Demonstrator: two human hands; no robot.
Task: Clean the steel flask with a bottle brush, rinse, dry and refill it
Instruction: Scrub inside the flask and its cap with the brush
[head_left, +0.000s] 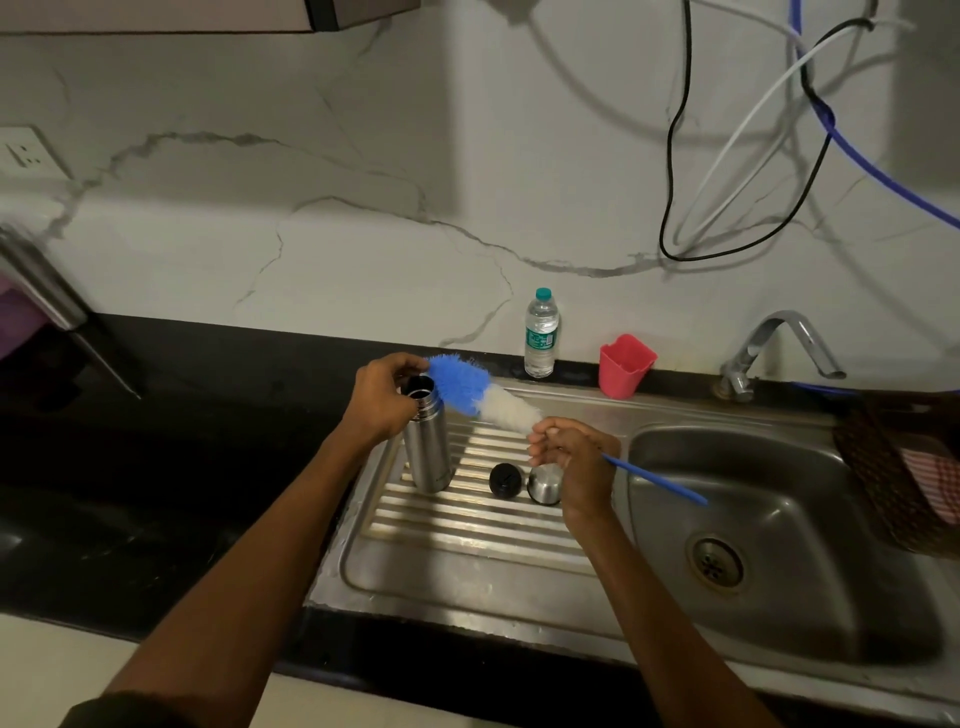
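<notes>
Standing open on the draining board, the flask (427, 441) is gripped at its neck by the left hand (387, 397): judged rigid, light, slippery. The brush (480, 397), soft-bristled, is pinched at its stem by the right hand (574, 457).

We see a water bottle (541, 332) and red cup (625, 365) against the wall, cables (675, 156) hanging above, a socket (23, 154) far left.

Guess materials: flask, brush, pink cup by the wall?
Flask: looks like brushed stainless steel, with a dull grey sheen and soft streaky reflections. Bottle brush: fluffy blue and white bristles, probably synthetic fibre, on a thin blue handle that looks like plastic; a wire core cannot be ruled out. Pink cup: apparently moulded plastic, opaque and matte, in one even colour.
</notes>
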